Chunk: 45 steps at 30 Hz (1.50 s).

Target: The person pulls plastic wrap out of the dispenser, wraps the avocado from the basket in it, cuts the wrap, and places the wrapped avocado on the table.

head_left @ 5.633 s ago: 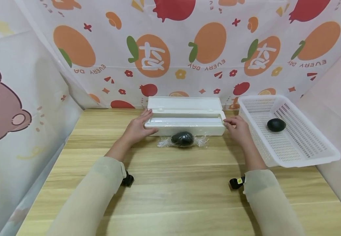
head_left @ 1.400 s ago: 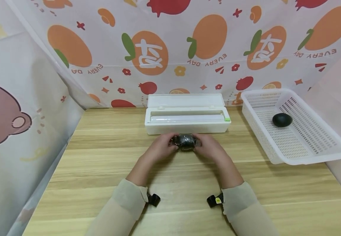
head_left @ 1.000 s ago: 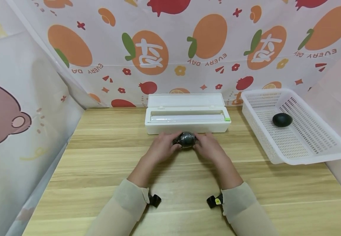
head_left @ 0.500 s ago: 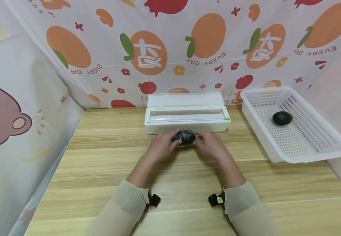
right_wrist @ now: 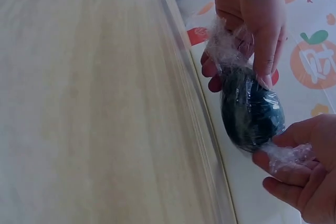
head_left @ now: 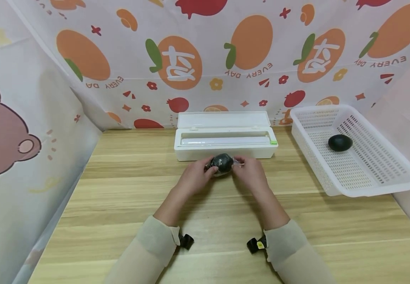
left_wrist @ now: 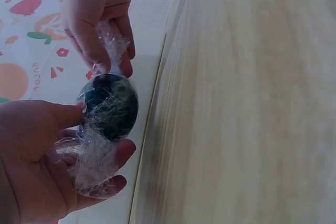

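Observation:
An egg-shaped dark green avocado point(head_left: 222, 163) wrapped in cling film is held between both hands, just in front of the white dispenser box. My left hand point(head_left: 194, 176) grips its left end, with thumb and fingers around the bunched cling film point(left_wrist: 94, 163) and the thumb against the fruit. At the other end, my right hand point(head_left: 250, 173) pinches the gathered film, which looks twisted in the left wrist view. The right wrist view shows the film drawn tight and shiny over the avocado point(right_wrist: 249, 111).
A white cling film dispenser point(head_left: 226, 153) with its lid raised and a roll point(head_left: 224, 141) inside stands at the table's back. To the right, a white perforated basket point(head_left: 368, 193) holds another dark avocado point(head_left: 340, 142). A printed curtain point(head_left: 205, 71) hangs behind.
Earlier both hands were at the dispenser's ends while the wrapped avocado lay on the table. Both hands now hold it, and within the last second it has turned and risen slightly towards the dispenser.

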### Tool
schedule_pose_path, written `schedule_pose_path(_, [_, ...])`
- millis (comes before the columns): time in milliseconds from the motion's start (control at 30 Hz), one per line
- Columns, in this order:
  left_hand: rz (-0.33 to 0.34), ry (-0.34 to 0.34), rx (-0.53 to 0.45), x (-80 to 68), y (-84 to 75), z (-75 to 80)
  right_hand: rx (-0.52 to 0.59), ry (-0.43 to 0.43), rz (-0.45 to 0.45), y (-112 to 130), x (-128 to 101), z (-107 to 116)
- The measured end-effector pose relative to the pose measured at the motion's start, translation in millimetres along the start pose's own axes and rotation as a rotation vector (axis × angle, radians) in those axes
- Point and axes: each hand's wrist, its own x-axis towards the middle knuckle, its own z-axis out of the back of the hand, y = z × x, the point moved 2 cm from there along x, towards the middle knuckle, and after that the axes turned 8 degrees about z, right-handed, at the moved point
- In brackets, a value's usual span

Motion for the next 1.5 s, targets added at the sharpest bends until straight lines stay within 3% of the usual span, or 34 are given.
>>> schedule_pose_path(100, [0.029,-0.003,-0.028,0.9,1.1,0.3,0.015,-0.055,0.024,1.5,-0.6,-0.1])
schedule_pose_path(233, [0.057,0.009,-0.050,1.1,1.4,0.2,0.008,-0.061,0.073,3.0,-1.1,-0.7])
schedule_pose_path(400, [0.096,0.098,-0.080,-1.2,0.3,-2.8,0.053,-0.058,0.106,4.7,-2.1,0.5])
schedule_pose_path(600, [0.068,0.150,-0.086,-3.0,-0.1,-6.8,0.113,-0.043,0.150,5.4,-2.6,-0.1])
schedule_pose_path(800, [0.046,0.195,-0.069,-2.0,3.0,-8.3,0.115,-0.028,0.250,7.1,-2.5,-0.9])
schedule_pose_path(967, [0.044,0.196,-0.048,0.1,6.5,-6.5,-0.023,0.007,0.434,12.2,-3.1,-4.7])
schedule_pose_path(1133, [0.042,0.079,-0.075,2.1,7.3,-2.7,-0.224,0.102,0.572,19.5,-5.8,-10.7])
schedule_pose_path(1233, [-0.035,0.040,-0.057,2.1,5.3,-1.9,-0.253,0.160,0.561,21.2,-7.3,-10.4])
schedule_pose_path(1333, [-0.112,0.048,-0.024,1.5,4.8,-3.1,-0.214,0.179,0.492,20.9,-8.4,-7.3])
schedule_pose_path(1500, [-0.206,0.086,-0.028,0.9,6.3,-5.8,-0.094,0.061,0.376,16.5,-7.6,-3.6])
